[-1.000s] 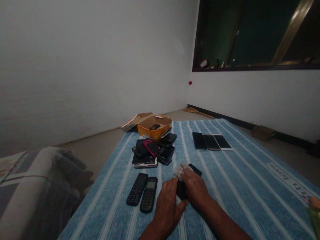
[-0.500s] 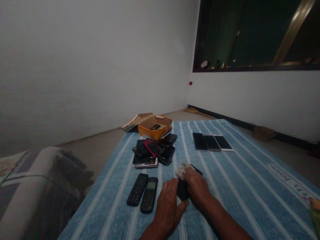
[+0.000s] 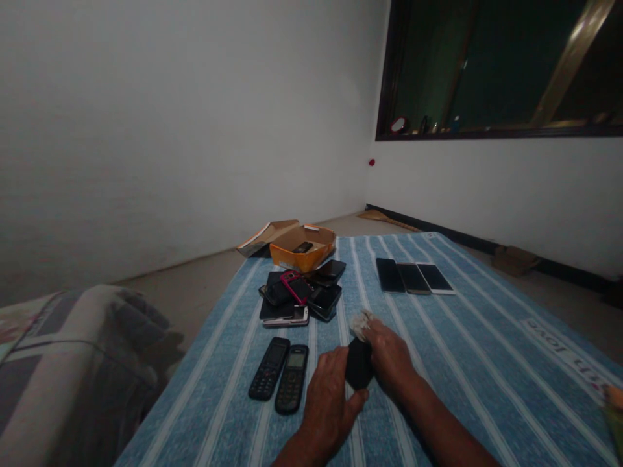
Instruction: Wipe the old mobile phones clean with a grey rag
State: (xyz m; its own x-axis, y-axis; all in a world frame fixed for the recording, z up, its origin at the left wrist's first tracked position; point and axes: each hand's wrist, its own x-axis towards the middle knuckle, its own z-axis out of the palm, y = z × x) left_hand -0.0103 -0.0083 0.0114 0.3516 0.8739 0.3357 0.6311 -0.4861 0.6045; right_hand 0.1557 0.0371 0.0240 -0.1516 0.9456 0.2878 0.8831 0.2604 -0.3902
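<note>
Head view, black phone (image 3: 359,364), between hands (image 3: 329,389)

Black phone (image 3: 359,364), plain dark side showing, long way pointing away, edges partly covered so can't really tell if it's flat or tipped. There's also a whitish rag (image 3: 361,322), all crumpled and bunched up at the phone's far end.

Blue cloth (image 3: 487,363) with white stripes — orange box (image 3: 296,259), 2 black keypad phones (image 3: 269,371), dark slab (image 3: 359,365), whitish wad (image 3: 361,323).
</note>
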